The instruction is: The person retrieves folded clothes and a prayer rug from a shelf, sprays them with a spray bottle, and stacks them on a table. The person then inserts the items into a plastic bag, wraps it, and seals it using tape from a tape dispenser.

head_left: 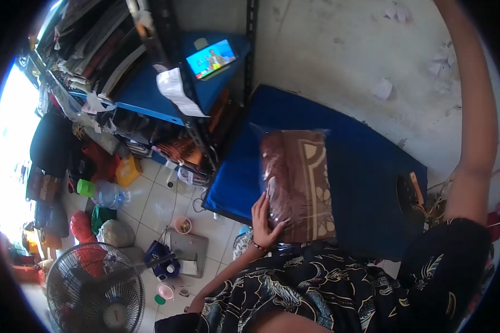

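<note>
A folded brown cloth with a cream pattern, in a clear plastic bag (297, 186), lies on the blue table (372, 166). My left hand (266, 223) rests on the bag's lower left side, its fingers spread and the thumb apart. My right arm is raised along the right side of the view, and its hand is beyond the top edge, out of sight.
A rack (150, 114) with stacked cloth and a lit phone (211, 58) stands at the left. Scissors with an orange handle (416, 188) lie at the table's right end. On the floor are a fan (94, 288), a water bottle (110, 194) and bags.
</note>
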Demonstrator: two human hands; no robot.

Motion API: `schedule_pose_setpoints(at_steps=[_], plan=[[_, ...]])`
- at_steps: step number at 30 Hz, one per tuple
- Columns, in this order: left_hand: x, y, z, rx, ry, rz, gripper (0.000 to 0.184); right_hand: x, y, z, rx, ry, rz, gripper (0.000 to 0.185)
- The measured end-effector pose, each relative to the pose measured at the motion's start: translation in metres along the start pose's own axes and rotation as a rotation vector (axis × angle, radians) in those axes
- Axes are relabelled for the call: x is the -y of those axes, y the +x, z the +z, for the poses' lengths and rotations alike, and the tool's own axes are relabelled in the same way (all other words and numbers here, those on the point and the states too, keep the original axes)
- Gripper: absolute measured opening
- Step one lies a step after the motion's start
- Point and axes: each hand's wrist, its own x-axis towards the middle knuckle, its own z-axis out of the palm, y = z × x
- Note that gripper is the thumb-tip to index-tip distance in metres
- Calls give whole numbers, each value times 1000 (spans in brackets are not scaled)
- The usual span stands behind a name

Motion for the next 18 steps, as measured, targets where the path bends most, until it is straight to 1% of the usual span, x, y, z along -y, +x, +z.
schedule_pose_setpoints(at_steps=[2,3,4,5,6,7,8,9,12,13,15,16,18], plan=[[16,-8,16,-55,0,76,81,-13,-79,-28,17,-61,187,55],[23,-11,28,-120,-53,106,79,-28,-124,-47,57,-12,393,48],[26,-11,36,-136,-63,111,78,-41,-173,-56,61,-267,400,50],[25,-9,42,-154,-69,114,76,-69,-228,-60,47,-169,360,47],[19,-4,49,-167,-37,95,75,-67,-274,-52,74,26,575,51],[10,1,55,-179,-1,76,74,-79,-326,-49,89,46,711,54],[2,8,61,-184,60,86,74,-90,-369,-42,86,167,751,51],[-8,13,67,-188,89,65,70,-103,-412,-38,112,195,853,49],[-25,16,81,-363,310,-10,62,-139,-534,-14,-20,306,869,46],[-31,10,87,-439,231,-151,62,-142,-566,-9,-59,313,878,44],[-40,-10,88,-473,130,-225,65,-137,-625,-5,-53,232,945,41],[-41,-23,86,-431,149,-179,82,-134,-643,-4,-54,189,966,40],[-42,-55,82,-237,273,-95,95,-120,-664,-1,-110,50,899,46]])
